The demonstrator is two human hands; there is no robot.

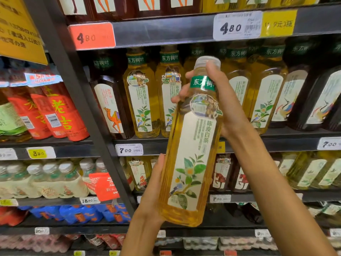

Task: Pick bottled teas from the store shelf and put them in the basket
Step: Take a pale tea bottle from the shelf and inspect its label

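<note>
The right hand (219,100) wraps around the neck and shoulder of a bottle of white tea (191,145), its thumb lying up against the clear cap (207,62) and its fingertips showing on the bottle's far side at about nine o'clock from the green neck band. The left hand (156,189) cups the lower part of the same bottle from eight o'clock, palm flat along the side and fingers curled behind it. The bottle is in the air in front of the shelves, tilted with its cap toward one o'clock and its base toward seven o'clock, the pale label with a leaf and flower drawing facing the camera.

Behind it, at eleven o'clock, two matching yellow tea bottles (142,100) stand upright on the middle shelf (140,140), and a dark bottle with a camel label (110,106) stands just beside them toward nine o'clock. At three o'clock from the held bottle stand more yellow bottles (265,93) and dark ones with bird labels (313,100). A red price tag (91,36) sits on the upper shelf edge at eleven o'clock, a white price tag (237,25) at one o'clock. Far out at nine o'clock lie red-labelled bottles (55,113).
</note>
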